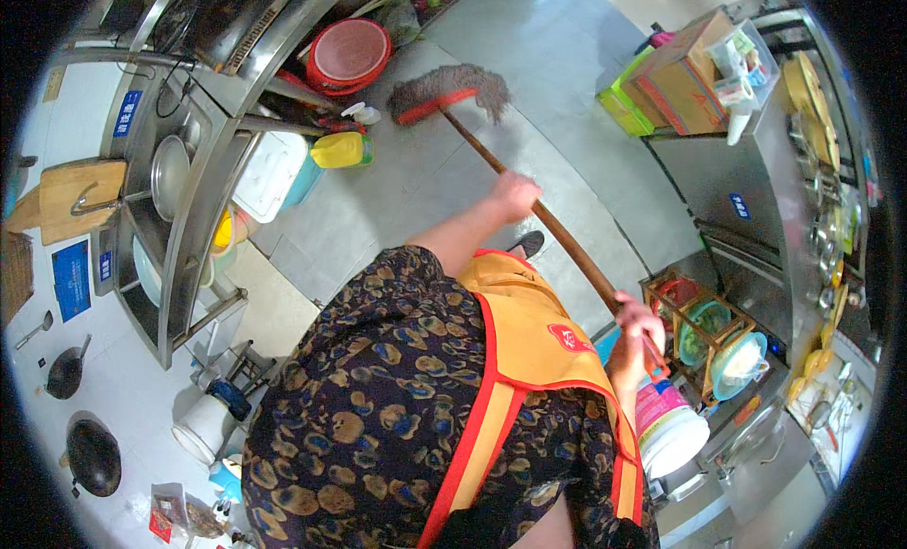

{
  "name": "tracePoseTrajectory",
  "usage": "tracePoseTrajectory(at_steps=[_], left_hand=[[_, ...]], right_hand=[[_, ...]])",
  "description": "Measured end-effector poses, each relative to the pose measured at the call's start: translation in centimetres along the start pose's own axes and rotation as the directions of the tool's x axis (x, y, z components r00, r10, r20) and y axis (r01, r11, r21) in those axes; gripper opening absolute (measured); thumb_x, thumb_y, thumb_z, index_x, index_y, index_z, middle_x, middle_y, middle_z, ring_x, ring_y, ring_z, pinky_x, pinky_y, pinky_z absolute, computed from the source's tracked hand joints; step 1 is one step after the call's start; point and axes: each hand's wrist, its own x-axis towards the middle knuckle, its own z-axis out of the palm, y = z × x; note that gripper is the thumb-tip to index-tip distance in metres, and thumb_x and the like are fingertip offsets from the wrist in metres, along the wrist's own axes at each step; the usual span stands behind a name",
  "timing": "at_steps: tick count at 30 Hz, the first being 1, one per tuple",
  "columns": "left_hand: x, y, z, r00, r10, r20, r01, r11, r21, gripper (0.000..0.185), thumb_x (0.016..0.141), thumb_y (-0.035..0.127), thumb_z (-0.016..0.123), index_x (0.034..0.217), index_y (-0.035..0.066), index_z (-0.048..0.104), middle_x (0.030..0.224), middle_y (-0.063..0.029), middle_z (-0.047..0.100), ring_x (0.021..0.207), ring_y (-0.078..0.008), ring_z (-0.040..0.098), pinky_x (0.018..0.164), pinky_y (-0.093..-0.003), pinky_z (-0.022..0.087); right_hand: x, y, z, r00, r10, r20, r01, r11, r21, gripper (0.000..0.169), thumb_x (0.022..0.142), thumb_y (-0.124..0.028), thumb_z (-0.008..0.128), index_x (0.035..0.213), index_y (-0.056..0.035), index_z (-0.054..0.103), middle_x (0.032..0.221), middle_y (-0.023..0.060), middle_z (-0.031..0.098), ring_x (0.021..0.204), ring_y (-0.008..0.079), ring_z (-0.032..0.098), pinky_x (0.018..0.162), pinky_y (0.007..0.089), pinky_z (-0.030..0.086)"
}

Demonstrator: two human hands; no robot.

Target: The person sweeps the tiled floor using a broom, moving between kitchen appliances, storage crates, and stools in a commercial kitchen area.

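Note:
A string mop with a wooden handle (577, 248) slants across the view. My left hand (516, 196) grips the middle of its handle, with the arm reaching forward. Lower right, my right hand (638, 329) is closed around the handle near its orange-red end. The grey mop head (453, 87), with a red bar across it, lies on the grey tiled floor (446, 166) and looks slightly blurred. Part of a dark shoe (530, 243) shows beyond the orange apron (538, 336).
Red basins (350, 53) and a yellow jug (343, 151) stand left of the mop head. A steel sink frame (205, 216) runs along the left. At right are a steel cabinet (716, 173) with a cardboard box (677, 74), a rack of baskets (698, 322) and a white-lidded bucket (673, 439).

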Motion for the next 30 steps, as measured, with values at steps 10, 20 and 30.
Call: tracePoseTrajectory(at_steps=[10, 20, 30], left_hand=[[-1.4, -18.3, -0.2, 0.896, -0.344, -0.279, 0.289, 0.932, -0.219, 0.013, 0.081, 0.016, 0.068, 0.093, 0.012, 0.064, 0.110, -0.0101, 0.061, 0.114, -0.0323, 0.055, 0.094, -0.0444, 0.049], [-3.5, -9.1, -1.7, 0.971, -0.047, -0.235, 0.002, 0.982, -0.187, 0.011, 0.075, 0.020, 0.071, 0.083, 0.012, 0.071, 0.092, -0.0128, 0.069, 0.098, -0.0351, 0.063, 0.089, -0.0465, 0.049], [-11.5, 3.0, 4.8, 0.931, -0.138, -0.336, 0.010, 0.934, -0.357, 0.016, 0.071, 0.023, 0.069, 0.074, 0.007, 0.070, 0.083, -0.0158, 0.068, 0.091, -0.0365, 0.063, 0.087, -0.0480, 0.049]], right_hand=[[5.3, 6.7, 12.7, 0.949, 0.048, 0.311, -0.033, 0.998, -0.055, 0.009, 0.093, -0.001, 0.061, 0.102, -0.0013, 0.058, 0.104, 0.0135, 0.063, 0.118, 0.0334, 0.058, 0.103, 0.0450, 0.044], [1.0, -3.2, 9.6, 0.960, 0.121, 0.251, -0.048, 0.959, -0.279, 0.012, 0.093, -0.004, 0.063, 0.103, 0.0009, 0.060, 0.111, 0.0185, 0.065, 0.121, 0.0355, 0.058, 0.105, 0.0469, 0.042], [-4.6, -8.4, 3.4, 0.950, -0.005, 0.313, 0.073, 0.976, -0.203, 0.023, 0.089, -0.023, 0.071, 0.088, -0.0021, 0.061, 0.080, 0.0138, 0.066, 0.090, 0.0380, 0.068, 0.091, 0.0561, 0.051]])
